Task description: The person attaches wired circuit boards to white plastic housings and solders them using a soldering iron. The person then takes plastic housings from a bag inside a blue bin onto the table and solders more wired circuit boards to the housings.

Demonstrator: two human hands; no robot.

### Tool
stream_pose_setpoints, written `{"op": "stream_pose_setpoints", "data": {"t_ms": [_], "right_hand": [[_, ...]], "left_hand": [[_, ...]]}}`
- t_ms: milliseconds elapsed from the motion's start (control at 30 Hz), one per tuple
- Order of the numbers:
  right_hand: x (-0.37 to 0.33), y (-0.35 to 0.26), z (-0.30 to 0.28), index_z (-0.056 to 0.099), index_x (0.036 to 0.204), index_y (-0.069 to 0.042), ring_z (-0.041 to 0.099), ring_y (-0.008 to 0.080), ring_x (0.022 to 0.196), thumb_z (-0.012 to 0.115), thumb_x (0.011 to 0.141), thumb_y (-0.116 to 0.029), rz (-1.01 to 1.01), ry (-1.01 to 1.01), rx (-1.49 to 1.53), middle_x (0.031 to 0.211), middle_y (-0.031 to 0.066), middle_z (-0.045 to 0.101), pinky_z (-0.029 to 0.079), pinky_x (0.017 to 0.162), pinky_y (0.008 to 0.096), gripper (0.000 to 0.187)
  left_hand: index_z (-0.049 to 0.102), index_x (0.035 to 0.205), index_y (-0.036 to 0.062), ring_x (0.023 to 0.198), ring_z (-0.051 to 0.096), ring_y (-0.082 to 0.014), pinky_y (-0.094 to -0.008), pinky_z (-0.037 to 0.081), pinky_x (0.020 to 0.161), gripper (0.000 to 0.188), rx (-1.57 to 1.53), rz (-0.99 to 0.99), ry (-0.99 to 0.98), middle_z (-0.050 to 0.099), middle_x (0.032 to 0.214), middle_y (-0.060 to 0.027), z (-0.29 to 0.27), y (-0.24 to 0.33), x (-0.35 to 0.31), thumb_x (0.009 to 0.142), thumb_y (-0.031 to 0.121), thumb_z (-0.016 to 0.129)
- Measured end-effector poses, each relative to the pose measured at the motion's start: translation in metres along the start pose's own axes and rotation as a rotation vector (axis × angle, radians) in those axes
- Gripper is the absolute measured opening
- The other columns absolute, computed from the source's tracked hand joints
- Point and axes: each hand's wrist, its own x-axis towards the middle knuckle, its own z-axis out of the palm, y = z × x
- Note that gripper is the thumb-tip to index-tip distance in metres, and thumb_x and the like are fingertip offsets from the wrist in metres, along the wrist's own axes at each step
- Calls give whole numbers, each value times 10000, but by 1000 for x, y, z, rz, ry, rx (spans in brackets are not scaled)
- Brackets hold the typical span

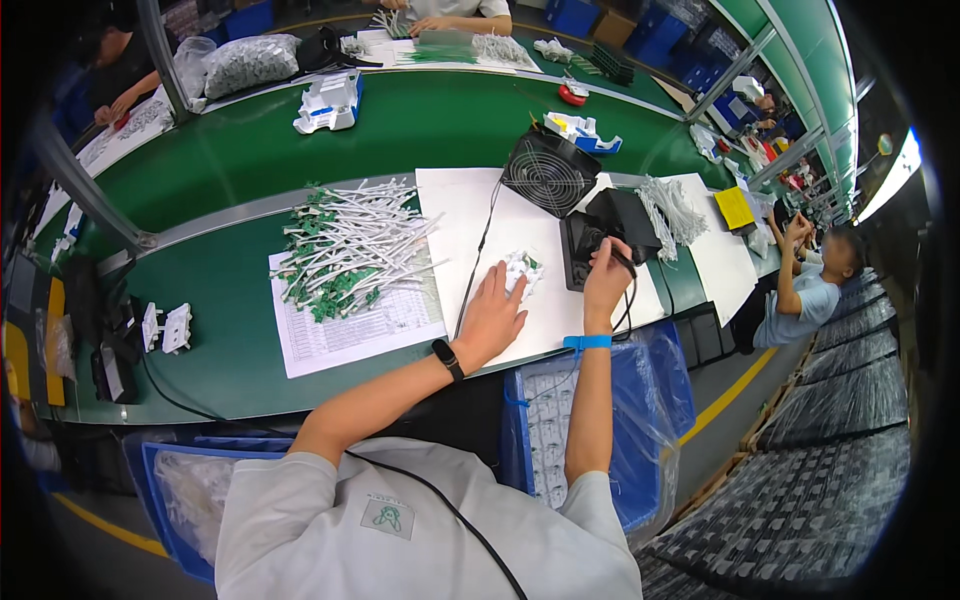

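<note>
Presently the left hand (492, 312) lies flat on the white sheet (465, 215) at the near edge of the desk (220, 300), its grip fully open and holding nothing, fingertips touching a small cluster of white and green parts (522, 270). The right hand (606, 280) is raised just right of that cluster, its grip closed round a dark pen-like tool (622, 258) whose cord drops toward the near edge.

Risk, as judged: the tool tip sits close to the left fingers, so a slip could bring it against them. The cord hanging over the desk edge could snag on the blue bin (640, 420) below and jerk the tool. The cluster is loose under light fingertip contact only and could skid on the paper.

Pose: left forearm runs diagonally from near left, palm down, fingers spread. Right forearm rises almost straight from the near edge, wrist bent left, beside a black stand (612, 232).
</note>
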Motion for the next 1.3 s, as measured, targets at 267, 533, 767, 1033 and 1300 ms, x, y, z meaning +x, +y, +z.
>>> {"op": "stream_pose_setpoints", "data": {"t_ms": [267, 533, 767, 1033, 1300], "right_hand": [[12, -12, 0, 632, 935, 17, 584, 114, 637, 641, 1009, -180, -180, 77, -147, 755, 65, 650, 463, 596, 265, 210], [10, 2, -8, 640, 906, 34, 573, 110, 672, 670, 996, -222, -56, 144, -40, 740, 57, 637, 472, 620, 275, 273], [6, -6, -8, 650, 991, -1, 620, 189, 707, 641, 993, -151, -189, -80, -119, 831, 105, 661, 500, 669, 308, 150], [-5, -5, 0, 639, 1061, -12, 652, 205, 789, 634, 994, -131, -173, -54, -152, 928, 117, 675, 517, 717, 320, 136], [-29, 26, 14, 491, 1471, -16, 493, 94, 692, 672, 978, -139, -188, 117, -10, 791, 4, 572, 409, 625, 269, 538]], "left_hand": [[514, 1412, -7, 1368, 389, -468, -466, 366, 1145, 590, -7, 5, 15, 378, 1475, -363, -1, -2, -2, 911, 262, 674], [513, 1400, -20, 1360, 397, -474, -470, 370, 1142, 595, -5, 10, 31, 385, 1467, -370, 1, -4, -3, 901, 257, 682], [515, 1395, -25, 1357, 398, -475, -473, 367, 1142, 591, 4, 7, 20, 389, 1459, -372, 1, -1, -3, 902, 258, 679], [547, 1354, -38, 1284, 450, -441, -459, 413, 1085, 583, 66, 6, 14, 423, 1418, -363, -2, 8, 5, 878, 255, 711], [683, 1047, 7, 1080, 549, -391, -461, 541, 859, 337, -30, -39, -57, 585, 1087, -225, -3, -10, 28, 772, 188, 758]]}}
